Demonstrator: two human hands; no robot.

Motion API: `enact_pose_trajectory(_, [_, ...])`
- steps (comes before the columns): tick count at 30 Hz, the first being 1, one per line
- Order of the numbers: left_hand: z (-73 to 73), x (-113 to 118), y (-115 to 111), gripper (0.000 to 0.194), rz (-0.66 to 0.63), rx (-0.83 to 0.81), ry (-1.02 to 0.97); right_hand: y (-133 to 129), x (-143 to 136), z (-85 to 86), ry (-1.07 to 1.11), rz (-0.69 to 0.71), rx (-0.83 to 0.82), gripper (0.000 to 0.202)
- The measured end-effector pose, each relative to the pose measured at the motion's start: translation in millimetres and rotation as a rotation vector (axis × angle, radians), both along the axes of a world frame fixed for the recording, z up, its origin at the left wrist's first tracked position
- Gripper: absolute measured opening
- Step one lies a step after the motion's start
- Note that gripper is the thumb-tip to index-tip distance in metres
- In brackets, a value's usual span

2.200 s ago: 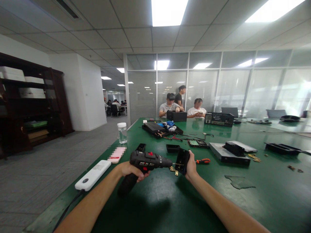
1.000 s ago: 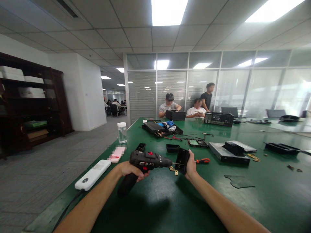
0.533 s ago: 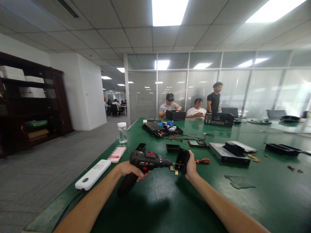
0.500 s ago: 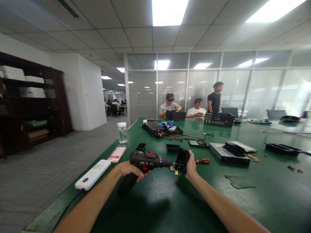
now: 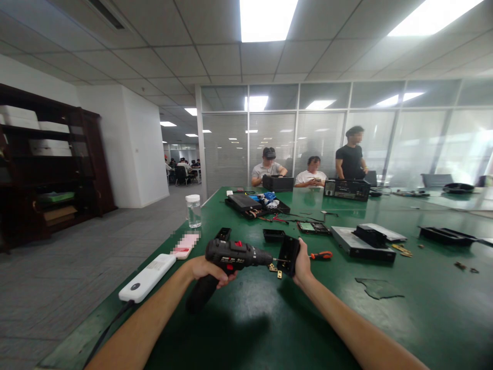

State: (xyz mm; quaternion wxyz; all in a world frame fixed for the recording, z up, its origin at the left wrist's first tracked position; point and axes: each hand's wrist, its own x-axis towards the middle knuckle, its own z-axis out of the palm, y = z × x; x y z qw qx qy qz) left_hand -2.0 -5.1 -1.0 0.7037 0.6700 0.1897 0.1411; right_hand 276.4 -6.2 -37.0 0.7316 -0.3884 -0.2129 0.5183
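Note:
My left hand [image 5: 215, 271] is wrapped round the handle of a black cordless drill [image 5: 234, 255] with red buttons. The drill lies level and its bit points right, into the open side of a small black plastic box [image 5: 287, 255]. My right hand [image 5: 303, 262] grips that box from its right side, holding it upright above the table. Whether the tip sits in a screw is too small to tell. Below the bit, several small brass-coloured pieces [image 5: 279, 274] lie on the green table [image 5: 250, 318]. An orange-handled screwdriver [image 5: 321, 255] rests just right of the box.
On the left stand a white power strip [image 5: 148, 277], a pink phone [image 5: 187, 245] and a lidded clear jar [image 5: 193, 211]. Metal drives [image 5: 362, 249] and a dark tray [image 5: 447, 236] lie to the right. Across the table are two seated people and a standing person [image 5: 349, 156].
The standing person at the back has moved to the right. My hands, the drill and the black box keep almost the same place.

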Motion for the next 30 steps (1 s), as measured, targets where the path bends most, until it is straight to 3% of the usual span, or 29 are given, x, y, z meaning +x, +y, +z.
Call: enact_pose_trajectory(30, [0.5,-0.8,0.3,0.038,-0.008,-0.018,0.018,3.0,3.3,-7.7,-0.016,0.008,0.0,0.04])
